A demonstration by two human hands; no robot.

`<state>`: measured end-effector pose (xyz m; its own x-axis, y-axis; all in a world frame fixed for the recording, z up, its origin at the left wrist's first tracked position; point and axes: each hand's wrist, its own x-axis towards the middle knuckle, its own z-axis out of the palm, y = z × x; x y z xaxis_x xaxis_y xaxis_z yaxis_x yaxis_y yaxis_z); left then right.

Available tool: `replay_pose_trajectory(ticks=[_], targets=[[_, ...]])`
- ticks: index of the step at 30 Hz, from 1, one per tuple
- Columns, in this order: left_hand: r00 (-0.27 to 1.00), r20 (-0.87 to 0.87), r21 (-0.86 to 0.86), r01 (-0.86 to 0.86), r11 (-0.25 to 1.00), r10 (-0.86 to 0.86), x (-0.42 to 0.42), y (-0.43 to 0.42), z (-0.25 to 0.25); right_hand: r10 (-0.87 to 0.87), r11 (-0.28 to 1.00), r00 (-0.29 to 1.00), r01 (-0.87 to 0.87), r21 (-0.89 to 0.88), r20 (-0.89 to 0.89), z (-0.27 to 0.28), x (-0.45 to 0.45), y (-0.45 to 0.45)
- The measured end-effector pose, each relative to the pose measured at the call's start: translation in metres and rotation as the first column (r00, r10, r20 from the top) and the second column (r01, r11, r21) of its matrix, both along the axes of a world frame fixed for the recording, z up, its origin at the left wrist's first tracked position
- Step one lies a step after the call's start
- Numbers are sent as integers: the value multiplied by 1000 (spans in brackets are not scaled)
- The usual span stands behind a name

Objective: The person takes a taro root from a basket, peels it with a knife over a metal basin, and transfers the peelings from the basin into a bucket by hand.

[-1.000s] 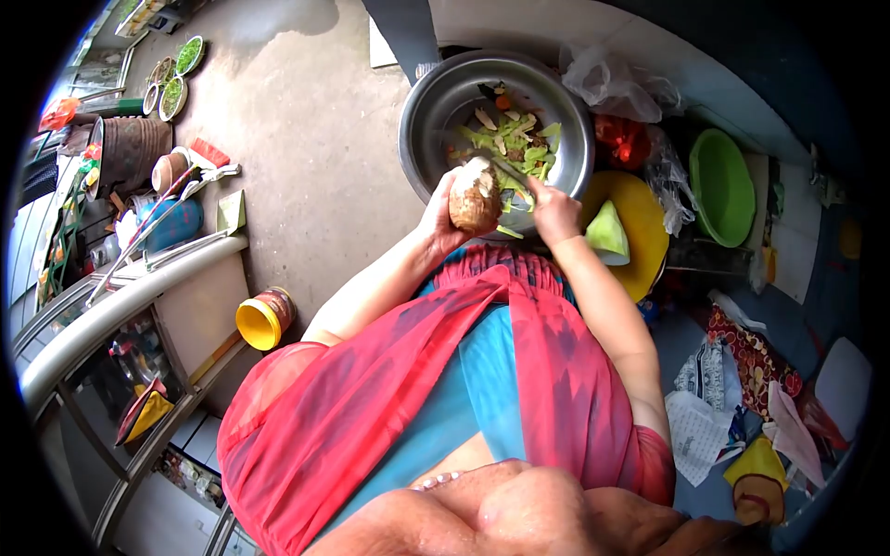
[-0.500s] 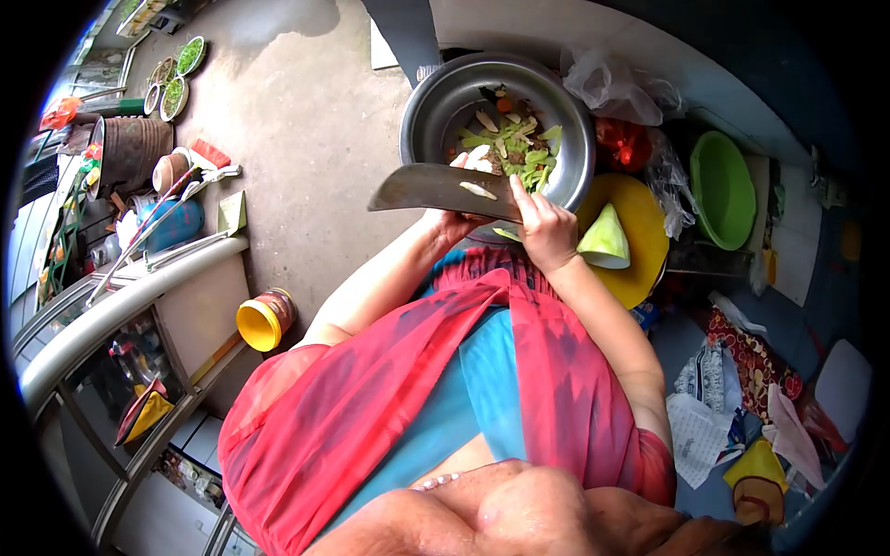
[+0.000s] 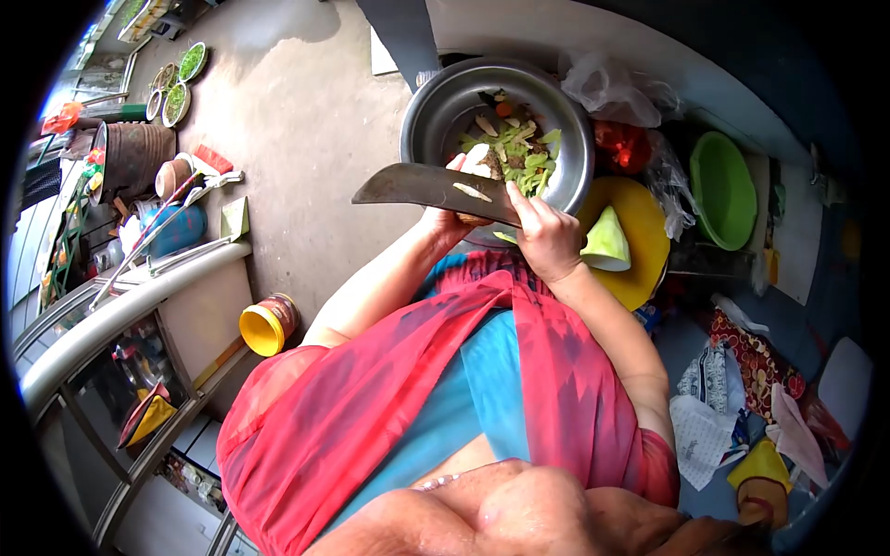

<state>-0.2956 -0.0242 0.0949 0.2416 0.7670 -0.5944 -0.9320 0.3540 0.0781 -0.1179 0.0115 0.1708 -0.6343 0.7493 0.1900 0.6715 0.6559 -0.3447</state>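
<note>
In my right hand (image 3: pixel 549 243) is a broad, dark-bladed knife (image 3: pixel 408 184), its blade lying sideways and pointing left. A pale peel strip (image 3: pixel 473 192) sticks to the blade. My left hand (image 3: pixel 447 225) is closed around a partly peeled root vegetable (image 3: pixel 481 161) with white flesh and rough brown skin, perhaps taro; the blade hides much of it and of the fingers. Both hands are at the near rim of a metal basin (image 3: pixel 428 93), which contains green, pale and brown peelings (image 3: pixel 527 153) and an orange bit.
To the right, a pale green cut chunk (image 3: pixel 607 243) rests on a round yellow surface (image 3: pixel 644 218). Behind are plastic bags (image 3: pixel 612 85), a red bag (image 3: pixel 623 144) and a green basin (image 3: pixel 723 190). A yellow-mouthed bucket (image 3: pixel 262 330) lies on the floor at left, beside a railing (image 3: pixel 120 310).
The knife has shifted slightly left, and its tip is a little lower. The white flesh of the root vegetable shows a bit more above the blade. Both hands keep their hold.
</note>
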Motion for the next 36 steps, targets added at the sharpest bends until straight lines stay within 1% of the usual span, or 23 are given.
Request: replay_pose_trajectory(ticks=[2, 4, 6, 8, 9, 10, 12, 13, 14, 16, 18, 19, 23, 24, 26, 27, 28, 29, 30, 31, 32, 33, 36], targets=[[1000, -22, -61, 4, 998, -5, 4, -1, 5, -9, 999, 1000, 8, 32, 19, -8, 3, -1], [992, -129, -74, -2, 997, -7, 8, -5, 2, -43, 998, 998, 41, 49, 37, -31, 10, 6], [996, 89, 31, 12, 999, -14, 8, -8, -10, -89, 991, 995, 93, -93, 48, -55, 20, 14], [997, -50, -42, 62, 997, -64, 9, -12, 0, -183, 913, 957, 250, -323, 226, -74, 27, 27], [989, -101, -40, 107, 993, -110, 8, -13, 21, -196, 871, 919, 324, -369, 343, -77, 30, 33], [987, -123, -36, 103, 994, -107, 6, -12, 18, -203, 888, 914, 323, -327, 350, -78, 36, 32], [984, -164, -31, 69, 997, -73, 5, -10, 7, -262, 887, 941, 322, -330, 215, -69, 33, 24], [971, -230, -68, 53, 996, -67, 4, -8, 14, -241, 902, 966, 258, -347, 92, -57, 26, 20], [970, -239, -51, 44, 998, -55, 3, -9, 8, -185, 935, 983, 171, -310, -16, -48, 19, 16], [960, -279, -49, -6, 999, -8, 5, -9, -4, -49, 986, 998, 41, -164, -44, -21, 3, 7], [948, -319, -71, -2, 997, -21, 6, -6, -11, 48, 999, 998, -47, -21, 34, -6, -5, 1], [948, -319, -16, 19, 1000, -24, 5, -7, -14, 59, 998, 998, -59, -1, 17, -15, -4, 0], [914, -401, -127, 13, 992, -63, 12, -9, -2, 29, 1000, 999, -29, 4, 26, -30, 4, 3], [939, -336, -122, 38, 992, -78, 12, -11, 1, 0, 1000, 997, 1, -2, 82, -38, 8, 6], [973, -206, -98, 90, 991, -109, 9, -11, 7, -163, 957, 969, 201, -210, 186, -66, 22, 17], [969, -224, -67, 93, 993, -106, 8, -13, 12, -191, 929, 945, 262, -263, 265, -65, 29, 23], [983, -152, -36, 98, 995, -102, 5, -12, 11, -213, 893, 914, 325, -311, 344, -66, 33, 27], [992, -77, -6, 96, 995, -96, 1, -12, 9, -244, 883, 910, 351, -311, 334, -67, 38, 25], [996, -1, 20, 88, 996, -88, -1, -12, 7, -239, 899, 946, 301, -317, 221, -58, 34, 24], [998, -27, -27, 61, 998, -61, -2, -10, 15, -233, 913, 967, 255, -320, 105, -48, 29, 20], [997, -49, 0, 62, 998, -62, -2, -8, 15, -227, 926, 974, 212, -314, -14, -38, 22, 17], [995, -78, 4, 69, 998, -68, -3, -7, 14, -168, 952, 985, 151, -268, -41, -28, 16, 14], [980, -163, 0, 114, 994, -112, -3, -7, 5, -37, 996, 998, 41, -75, 56, -6, 2, 5]])
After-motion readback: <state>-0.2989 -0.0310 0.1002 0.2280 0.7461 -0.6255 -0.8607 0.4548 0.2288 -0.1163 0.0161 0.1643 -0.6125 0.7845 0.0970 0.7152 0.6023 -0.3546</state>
